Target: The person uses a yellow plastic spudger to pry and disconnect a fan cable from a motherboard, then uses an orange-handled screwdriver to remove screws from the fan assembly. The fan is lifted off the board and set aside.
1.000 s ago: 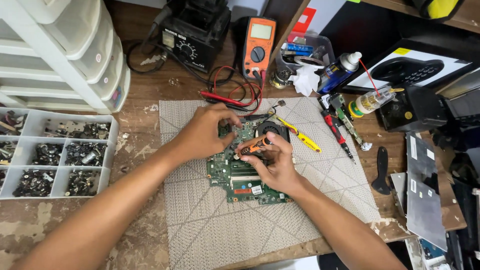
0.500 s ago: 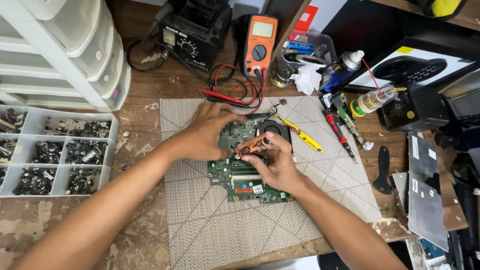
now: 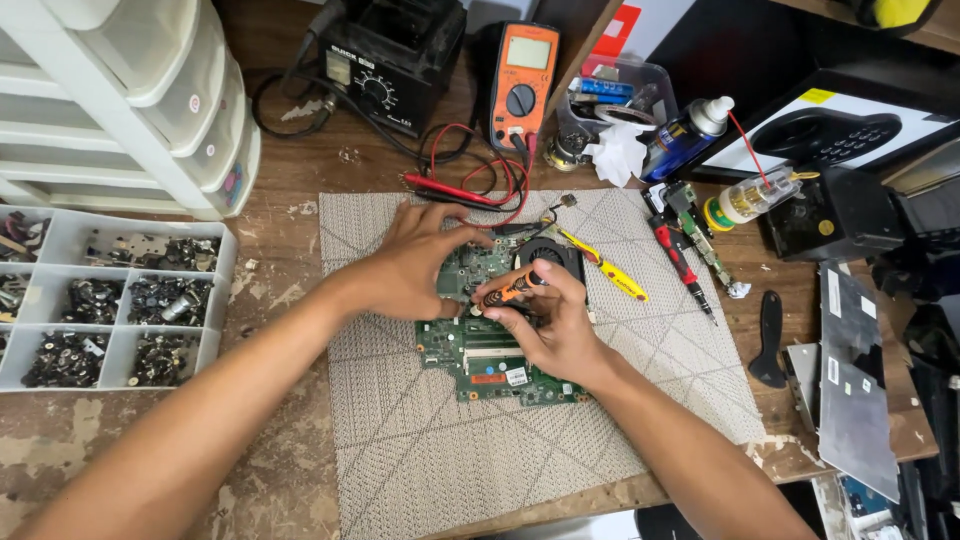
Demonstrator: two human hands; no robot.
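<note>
While the left hand (image 3: pixel 415 265) presses flat on the upper left part of the green circuit board (image 3: pixel 490 345) to keep it from sliding, the right hand (image 3: pixel 555 325) has its fingers curled tight around a small orange-handled screwdriver (image 3: pixel 510 290), tip pointing down and left onto the board near the middle. So it looks like the screw-working stage: one hand bracing, fingers spread and holding nothing, the other on the driver. The board sits roughly in the centre of the grey woven mat (image 3: pixel 500 440), with the round black fan (image 3: pixel 550 255) at its upper right corner.

Judging from this, the next move calls for keeping the driver upright on the screw head and steady downward pressure, since a slip would skate the tip across the small parts.

Room-wise, it's tight up top: the red and black probe leads (image 3: pixel 470 185) from the orange meter (image 3: pixel 523 85) trail right at the board's upper edge, and a yellow tool (image 3: pixel 610 272) lies just beside the fan. A red-handled screwdriver (image 3: pixel 680 265) sits farther right. The parts tray (image 3: pixel 100 300) is well apart on the left. The front of the mat, toward the edge of the surface (image 3: pixel 280 130), has the open space.
</note>
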